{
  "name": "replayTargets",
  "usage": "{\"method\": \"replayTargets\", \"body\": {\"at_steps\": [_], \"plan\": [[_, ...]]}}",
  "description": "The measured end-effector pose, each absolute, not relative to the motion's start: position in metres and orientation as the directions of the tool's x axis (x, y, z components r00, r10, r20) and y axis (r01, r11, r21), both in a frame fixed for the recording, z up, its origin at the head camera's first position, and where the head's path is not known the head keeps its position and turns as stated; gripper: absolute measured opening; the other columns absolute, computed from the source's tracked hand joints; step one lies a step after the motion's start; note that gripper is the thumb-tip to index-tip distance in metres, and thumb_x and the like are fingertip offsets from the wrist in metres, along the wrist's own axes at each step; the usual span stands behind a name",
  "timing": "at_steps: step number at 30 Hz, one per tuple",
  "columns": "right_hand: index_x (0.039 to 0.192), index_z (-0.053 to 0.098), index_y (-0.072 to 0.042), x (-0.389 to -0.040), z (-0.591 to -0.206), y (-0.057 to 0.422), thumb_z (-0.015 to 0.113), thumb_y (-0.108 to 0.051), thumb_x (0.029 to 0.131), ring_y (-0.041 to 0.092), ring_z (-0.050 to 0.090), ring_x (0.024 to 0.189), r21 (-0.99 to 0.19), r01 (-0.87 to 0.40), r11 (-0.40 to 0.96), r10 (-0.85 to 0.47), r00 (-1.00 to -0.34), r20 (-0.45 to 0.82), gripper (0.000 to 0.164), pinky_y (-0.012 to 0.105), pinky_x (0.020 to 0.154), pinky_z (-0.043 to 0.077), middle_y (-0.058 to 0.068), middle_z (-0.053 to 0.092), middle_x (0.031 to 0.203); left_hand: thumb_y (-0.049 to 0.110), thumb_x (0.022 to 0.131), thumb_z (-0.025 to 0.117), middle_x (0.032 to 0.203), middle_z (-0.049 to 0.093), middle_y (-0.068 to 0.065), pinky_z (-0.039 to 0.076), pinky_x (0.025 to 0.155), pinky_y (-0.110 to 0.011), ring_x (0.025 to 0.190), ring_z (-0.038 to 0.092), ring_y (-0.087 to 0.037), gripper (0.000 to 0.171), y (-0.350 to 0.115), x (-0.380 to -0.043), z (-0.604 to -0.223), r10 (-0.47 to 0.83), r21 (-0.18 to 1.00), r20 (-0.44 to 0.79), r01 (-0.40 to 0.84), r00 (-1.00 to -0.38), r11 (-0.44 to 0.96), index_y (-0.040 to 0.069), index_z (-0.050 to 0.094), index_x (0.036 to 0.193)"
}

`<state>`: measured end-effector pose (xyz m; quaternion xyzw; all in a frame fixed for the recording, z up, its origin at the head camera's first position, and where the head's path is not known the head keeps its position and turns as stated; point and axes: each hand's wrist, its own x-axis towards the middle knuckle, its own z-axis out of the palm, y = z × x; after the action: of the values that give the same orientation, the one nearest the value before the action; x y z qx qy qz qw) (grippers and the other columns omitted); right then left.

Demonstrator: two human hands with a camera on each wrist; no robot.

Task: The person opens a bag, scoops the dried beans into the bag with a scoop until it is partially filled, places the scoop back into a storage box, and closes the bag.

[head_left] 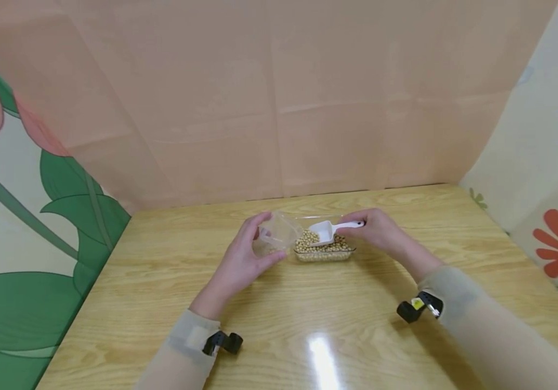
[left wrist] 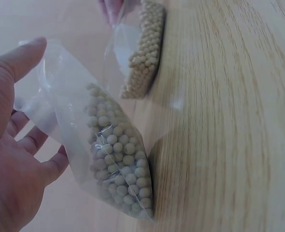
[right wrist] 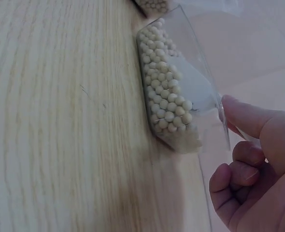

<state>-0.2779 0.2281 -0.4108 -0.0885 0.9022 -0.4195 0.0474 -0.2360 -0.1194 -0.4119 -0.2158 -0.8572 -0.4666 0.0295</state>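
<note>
My left hand (head_left: pixel 240 262) holds a clear plastic bag (head_left: pixel 282 232) by its upper part, thumb on one side and fingers on the other. In the left wrist view, small round beige beans (left wrist: pixel 116 159) fill the lower part of the bag, which rests on the table. Just right of it sits a clear rectangular container (head_left: pixel 325 257) with the same kind of beans (right wrist: pixel 164 92). Between thumb and fingers, my right hand (head_left: pixel 380 230) pinches the handle of a white scoop (head_left: pixel 325 231). The scoop's bowl lies inside the container, against the beans; its tip is partly hidden.
Everything stands on a light wood-grain table (head_left: pixel 279 325), near its back edge. A plain pinkish cloth (head_left: pixel 279 108) hangs behind. Walls with painted flowers and leaves flank the table left and right. Each wrist wears a small black camera (head_left: pixel 223 343).
</note>
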Motion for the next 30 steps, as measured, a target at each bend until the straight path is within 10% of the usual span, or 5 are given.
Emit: {"method": "replayTargets", "body": {"at_steps": [6, 13, 30], "plan": [[0.131, 0.081, -0.01, -0.277, -0.415, 0.227, 0.085, -0.039, 0.1, 0.027, 0.066, 0.11, -0.791, -0.05, 0.609, -0.171, -0.983, -0.07, 0.043, 0.034, 0.086, 0.053, 0.016, 0.075, 0.132, 0.026, 0.094, 0.093, 0.163, 0.048, -0.002, 0.054, 0.108, -0.056, 0.136, 0.054, -0.031, 0.091, -0.119, -0.236, -0.412, 0.35, 0.793, 0.248, 0.397, -0.903, 0.462, 0.026, 0.04, 0.168], [0.133, 0.081, -0.015, -0.277, -0.426, 0.226, 0.086, -0.048, 0.097, 0.035, 0.058, 0.138, -0.826, -0.012, 0.564, -0.167, -0.981, -0.1, 0.049, 0.053, 0.115, 0.047, 0.015, 0.069, 0.148, 0.026, 0.094, 0.092, 0.162, 0.048, 0.0, 0.054, 0.108, -0.055, 0.135, 0.054, -0.029, 0.091, -0.12, -0.236, -0.413, 0.353, 0.795, 0.25, 0.399, -0.902, 0.457, 0.026, 0.04, 0.169], [0.138, 0.078, -0.011, -0.271, -0.433, 0.221, 0.089, -0.047, 0.095, 0.022, 0.061, 0.099, -0.889, 0.078, 0.451, -0.112, -0.983, -0.143, 0.058, 0.036, 0.085, 0.053, 0.007, 0.073, 0.125, 0.025, 0.093, 0.093, 0.158, 0.05, 0.004, 0.057, 0.105, -0.053, 0.133, 0.056, -0.028, 0.092, -0.121, -0.237, -0.414, 0.345, 0.803, 0.235, 0.381, -0.909, 0.458, 0.026, 0.04, 0.169]]}}
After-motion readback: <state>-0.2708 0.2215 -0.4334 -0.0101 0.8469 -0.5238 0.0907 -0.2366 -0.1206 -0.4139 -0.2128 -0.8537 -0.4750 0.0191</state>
